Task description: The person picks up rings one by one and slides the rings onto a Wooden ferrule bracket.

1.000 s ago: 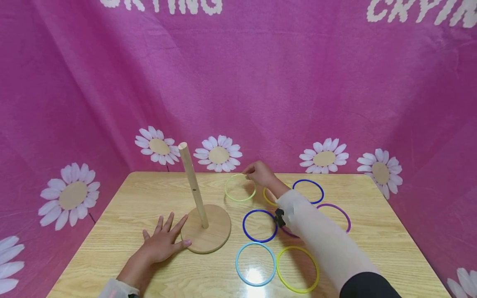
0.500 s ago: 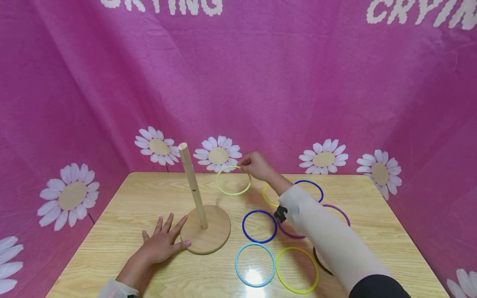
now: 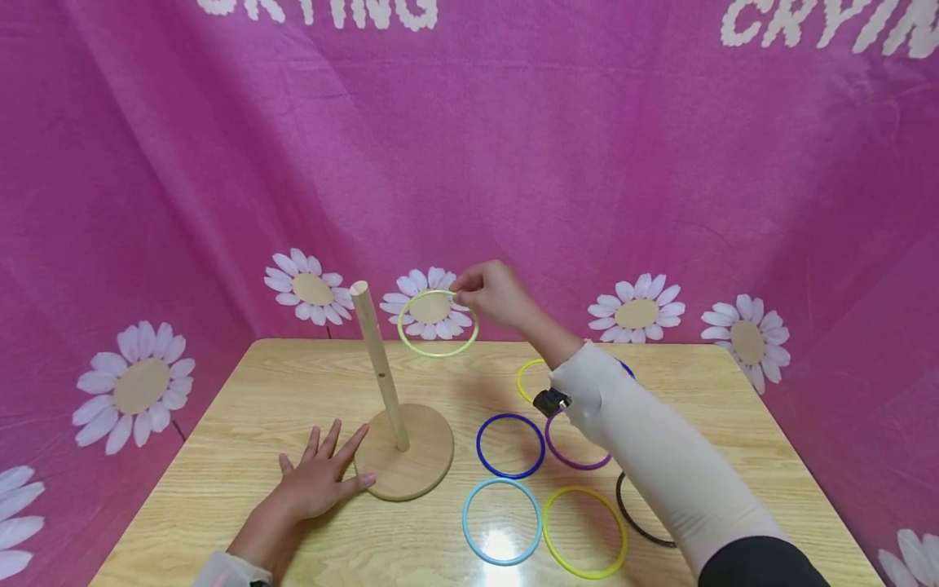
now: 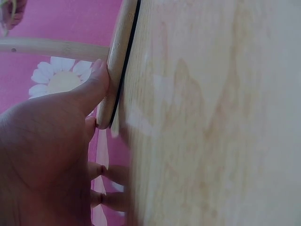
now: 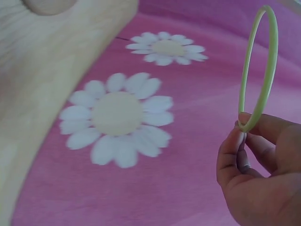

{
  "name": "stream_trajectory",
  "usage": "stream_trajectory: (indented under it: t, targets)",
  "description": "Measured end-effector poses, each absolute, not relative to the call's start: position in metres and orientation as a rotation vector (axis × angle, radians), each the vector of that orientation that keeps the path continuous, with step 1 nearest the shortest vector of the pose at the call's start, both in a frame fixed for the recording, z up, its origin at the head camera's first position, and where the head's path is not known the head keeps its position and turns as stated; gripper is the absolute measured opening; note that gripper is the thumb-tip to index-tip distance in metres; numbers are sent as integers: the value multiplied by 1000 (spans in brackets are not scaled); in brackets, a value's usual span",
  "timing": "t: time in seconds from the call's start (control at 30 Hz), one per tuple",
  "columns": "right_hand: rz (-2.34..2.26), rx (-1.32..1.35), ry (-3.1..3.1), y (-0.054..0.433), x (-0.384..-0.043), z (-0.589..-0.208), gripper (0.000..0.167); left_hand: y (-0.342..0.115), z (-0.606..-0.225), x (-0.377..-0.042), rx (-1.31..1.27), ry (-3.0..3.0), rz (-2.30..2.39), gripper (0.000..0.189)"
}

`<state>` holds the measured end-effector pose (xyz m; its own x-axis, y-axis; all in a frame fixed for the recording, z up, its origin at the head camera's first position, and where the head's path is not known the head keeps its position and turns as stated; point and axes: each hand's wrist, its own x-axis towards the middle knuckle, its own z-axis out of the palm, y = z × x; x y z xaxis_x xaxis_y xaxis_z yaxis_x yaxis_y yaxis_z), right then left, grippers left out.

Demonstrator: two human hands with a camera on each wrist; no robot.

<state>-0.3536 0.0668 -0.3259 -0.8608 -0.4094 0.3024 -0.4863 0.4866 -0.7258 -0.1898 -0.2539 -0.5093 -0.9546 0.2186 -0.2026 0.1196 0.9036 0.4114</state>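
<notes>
Fingers [image 3: 354, 445] spread, the left hand [image 3: 315, 485] rests unchanged on the table [image 3: 271, 395], thumb [image 3: 355, 485] against the wooden base [image 3: 421, 469]. Beyond it, the right hand [image 3: 500, 297] pinches the pale green ring [image 5: 272, 61], which has risen higher over the last second and drawn nearer the bare post [image 3: 381, 367], beside it but not around it.

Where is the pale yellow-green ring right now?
In the head view, the pale yellow-green ring is in the air, pinched by the right hand, right of the wooden peg.
</notes>
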Motion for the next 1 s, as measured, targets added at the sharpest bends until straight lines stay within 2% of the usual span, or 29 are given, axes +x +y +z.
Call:
stream_trajectory:
  t: [0.63, 1.0]
  targets:
    - [1493, 737, -2482, 55, -326, -243, 14, -250, -503, -185, 265, 2829, 603, 88]
    - [1489, 789, -2536, 28, -308, -232, 13, -252, -507, -188, 266, 2830, 584, 88]
